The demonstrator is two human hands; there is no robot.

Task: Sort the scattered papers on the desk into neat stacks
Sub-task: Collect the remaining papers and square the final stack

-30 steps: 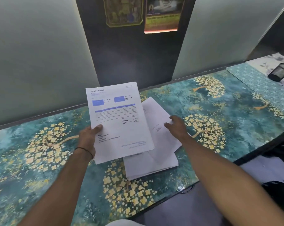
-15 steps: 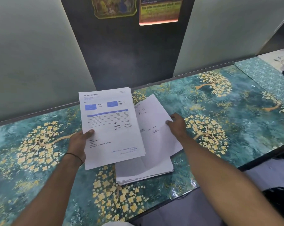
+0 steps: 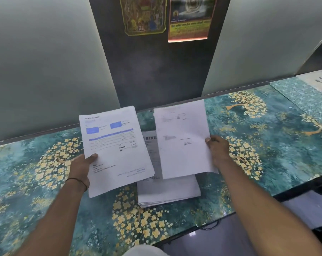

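Hidden: the stack (image 3: pixel 169 191) on the desk (image 3: pixel 267 148) lies mostly under the held papers, and only its near end and a grey printed strip show. All print is too blurred to read, and the sheets in the stack and bundle cannot be counted. Count: one stack, one bundle (image 3: pixel 115 145), one loose sheet (image 3: pixel 184 139). The left hand (image 3: pixel 80 169) grips the bundle's left edge with the thumb on top. The right hand (image 3: pixel 218 150) pinches the sheet's right edge. The hands are well apart. Every paper's long axis points away from the person, headers far.
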